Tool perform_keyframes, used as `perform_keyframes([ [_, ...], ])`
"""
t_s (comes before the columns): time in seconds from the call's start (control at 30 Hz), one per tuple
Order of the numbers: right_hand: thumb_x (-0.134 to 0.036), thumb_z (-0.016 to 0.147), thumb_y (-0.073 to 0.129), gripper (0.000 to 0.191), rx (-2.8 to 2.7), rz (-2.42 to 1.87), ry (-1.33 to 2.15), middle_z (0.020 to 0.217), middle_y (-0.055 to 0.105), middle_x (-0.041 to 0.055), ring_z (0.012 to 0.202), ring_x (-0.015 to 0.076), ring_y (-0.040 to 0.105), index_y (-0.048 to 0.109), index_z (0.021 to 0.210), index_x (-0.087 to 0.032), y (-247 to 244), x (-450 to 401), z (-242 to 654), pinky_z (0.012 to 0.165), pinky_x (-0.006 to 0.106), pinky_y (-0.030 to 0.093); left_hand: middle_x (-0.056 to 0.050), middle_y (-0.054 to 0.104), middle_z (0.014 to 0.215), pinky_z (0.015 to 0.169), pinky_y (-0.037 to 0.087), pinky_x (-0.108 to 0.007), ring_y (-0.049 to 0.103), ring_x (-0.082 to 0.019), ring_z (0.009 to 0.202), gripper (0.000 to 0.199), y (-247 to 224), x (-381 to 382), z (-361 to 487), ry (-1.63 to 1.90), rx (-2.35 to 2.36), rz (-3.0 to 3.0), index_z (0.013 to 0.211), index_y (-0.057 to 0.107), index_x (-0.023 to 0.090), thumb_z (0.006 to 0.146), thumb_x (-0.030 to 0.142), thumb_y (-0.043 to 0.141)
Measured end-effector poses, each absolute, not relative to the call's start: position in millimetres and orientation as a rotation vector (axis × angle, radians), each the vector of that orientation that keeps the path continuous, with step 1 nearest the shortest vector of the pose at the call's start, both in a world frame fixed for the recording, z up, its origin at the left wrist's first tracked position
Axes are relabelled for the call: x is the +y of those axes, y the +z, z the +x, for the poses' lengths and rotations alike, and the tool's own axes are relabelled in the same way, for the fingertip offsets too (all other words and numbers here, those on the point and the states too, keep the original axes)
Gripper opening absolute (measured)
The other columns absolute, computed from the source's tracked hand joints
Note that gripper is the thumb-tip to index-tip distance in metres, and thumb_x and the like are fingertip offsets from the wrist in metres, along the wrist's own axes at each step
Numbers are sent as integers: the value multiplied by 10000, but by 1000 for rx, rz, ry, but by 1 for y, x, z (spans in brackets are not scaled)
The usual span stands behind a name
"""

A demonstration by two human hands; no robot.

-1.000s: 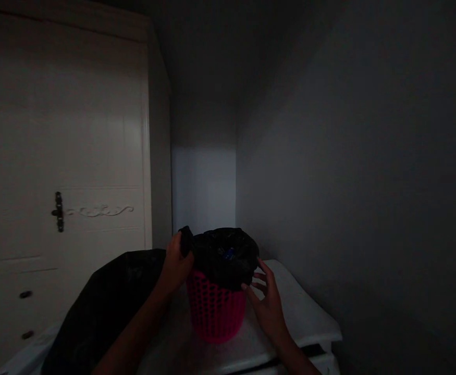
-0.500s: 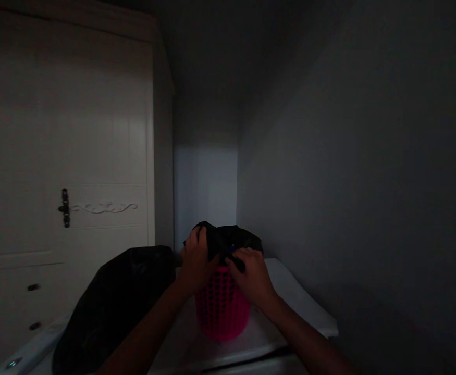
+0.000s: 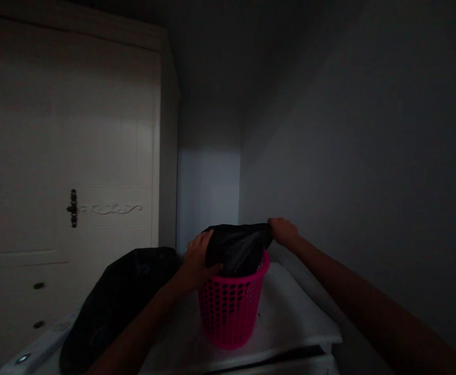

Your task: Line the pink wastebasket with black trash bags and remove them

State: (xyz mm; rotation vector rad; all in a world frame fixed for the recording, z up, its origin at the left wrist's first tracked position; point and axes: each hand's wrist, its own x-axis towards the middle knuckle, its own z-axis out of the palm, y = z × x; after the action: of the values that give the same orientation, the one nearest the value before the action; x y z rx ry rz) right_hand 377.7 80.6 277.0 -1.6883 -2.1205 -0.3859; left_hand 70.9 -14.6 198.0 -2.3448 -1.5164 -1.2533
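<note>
A pink perforated plastic basket (image 3: 230, 312) stands upright on a white surface in front of me. Out of its mouth rises a black plastic bag (image 3: 237, 250), its lower part inside the basket. My right hand (image 3: 284, 232) is closed on the bag's upper right corner, pulling it taut beyond the rim. At the left side of the rim, my left hand (image 3: 198, 260) is wrapped against the bag with the thumb in front. Its fingertips are partly hidden behind the black plastic.
A large black bag (image 3: 114, 307) bulges on the left, beside my left forearm. The white surface (image 3: 290, 312) under the basket has a dark gap along its front. A pale wardrobe (image 3: 114, 130) stands at left; a grey wall (image 3: 348, 182) rises at right.
My right hand has moved up and right from the basket's front rim, stretching the bag's edge with it. The left hand stays at the left of the rim. More of the basket's rim shows.
</note>
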Motion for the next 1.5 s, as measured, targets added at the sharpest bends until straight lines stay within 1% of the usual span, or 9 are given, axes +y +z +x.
perform_keyframes([
  [0.17, 1, 865, 466, 484, -2102, -1172, -143, 1286, 756, 124, 1227, 212, 686, 733, 1242, -144, 297, 113, 367, 1084, 313, 490, -208, 366, 1675, 1198, 351, -631, 356, -405, 1531, 1125, 195, -9, 72, -1295, -1473, -2314, 1684, 196, 221, 750, 443, 783],
  [0.33, 85, 736, 475, 623, -2263, -959, -186, 1424, 677, 140, 1350, 231, 612, 739, 1248, -153, 297, 124, 329, 1168, 418, 452, -231, 258, 1725, 1179, 311, -697, 294, -457, 1557, 1070, 192, -16, 94, -1230, -1715, -2217, 1676, 222, 214, 781, 483, 744],
  [0.43, 56, 811, 523, 574, -2405, -821, -388, 1564, 555, 161, 1417, 252, 554, 710, 1306, -165, 299, 106, 304, 1188, 444, 431, -224, 259, 1732, 1198, 251, -709, 273, -452, 1566, 873, 187, -22, 111, -1198, -1826, -2107, 1644, 311, 207, 876, 476, 628],
  [0.6, -67, 944, 528, 480, -2533, -635, -568, 1598, 544, 47, 1439, 243, 527, 680, 1347, -277, 310, 75, 294, 1214, 450, 390, -215, 266, 1733, 1208, 268, -672, 270, -415, 1571, 754, 182, -27, 125, -1205, -1784, -2085, 1615, 356, 175, 933, 446, 528],
  [0.77, -29, 926, 441, 504, -2427, -975, -357, 1448, 666, 121, 1331, 235, 620, 672, 1354, -158, 317, 88, 317, 1138, 370, 453, -207, 249, 1740, 1197, 272, -696, 273, -423, 1567, 772, 185, -28, 128, -1219, -1839, -2043, 1644, 308, 169, 937, 408, 506],
  [0.93, -223, 1032, 470, 368, -2239, -1159, -216, 1360, 720, 134, 1259, 252, 664, 705, 1305, -145, 323, 96, 315, 1096, 374, 479, -188, 359, 1697, 1230, 259, -625, 360, -372, 1530, 685, 185, -32, 141, -1175, -1712, -1997, 1623, 373, 180, 962, 336, 469],
  [1.13, -77, 962, 579, 302, -2607, -596, -660, 1251, 764, 92, 1203, 220, 682, 744, 1177, -209, 319, 62, 273, 1058, 356, 497, -230, 456, 1611, 1169, 357, -605, 447, -397, 1442, 612, 185, -32, 159, -1085, -1603, -1989, 1550, 471, 126, 966, 308, 485],
  [1.37, -89, 967, 590, 360, -2545, -444, -661, 1515, 625, 74, 1381, 218, 586, 718, 1265, -245, 319, 50, 271, 1162, 409, 469, -197, 525, 1553, 1096, 419, -564, 514, -378, 1347, 592, 184, -37, 171, -994, -1481, -1986, 1538, 478, 179, 976, 356, 534],
  [1.5, -50, 943, 547, 436, -2538, -552, -641, 1527, 614, 57, 1402, 221, 562, 705, 1300, -244, 325, 54, 281, 1174, 410, 464, -170, 704, 1249, 963, 487, -500, 627, -344, 1152, 466, 178, -33, 163, -755, -1307, -2140, 1304, 659, 187, 987, 518, 572],
])
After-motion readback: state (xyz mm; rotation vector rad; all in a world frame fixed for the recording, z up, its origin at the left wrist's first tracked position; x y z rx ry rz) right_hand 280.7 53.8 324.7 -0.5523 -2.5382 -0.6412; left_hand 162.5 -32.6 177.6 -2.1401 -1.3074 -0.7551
